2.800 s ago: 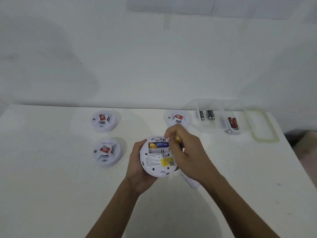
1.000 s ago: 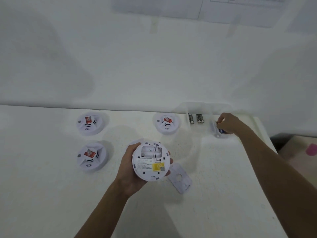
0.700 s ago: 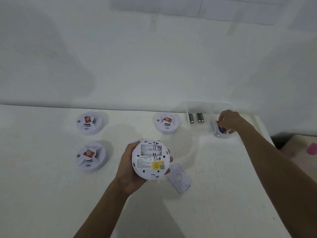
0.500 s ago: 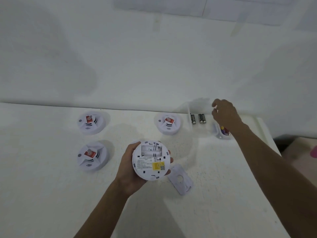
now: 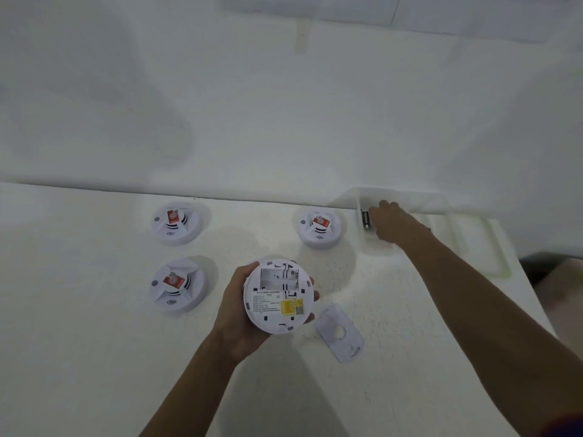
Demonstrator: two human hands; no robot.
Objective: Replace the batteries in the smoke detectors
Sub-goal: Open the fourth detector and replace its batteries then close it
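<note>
Left hand (image 5: pixel 239 313) grips the flipped smoke detector (image 5: pixel 279 296), fingers curled round its rim, back side up, battery bay uncovered. Loose battery cover (image 5: pixel 339 332) lies flat on the white table (image 5: pixel 94 357) just right of it. Left side: one face-up detector (image 5: pixel 178 285), a second detector (image 5: pixel 176 223) behind it; a third detector (image 5: pixel 319 227) far centre. Right hand (image 5: pixel 391 225) reaches into the clear plastic box (image 5: pixel 441 209) at the far right edge, fingertips at the dark batteries (image 5: pixel 365 219); grip cannot be told. Box lid (image 5: pixel 492 247) lies beside it.
</note>
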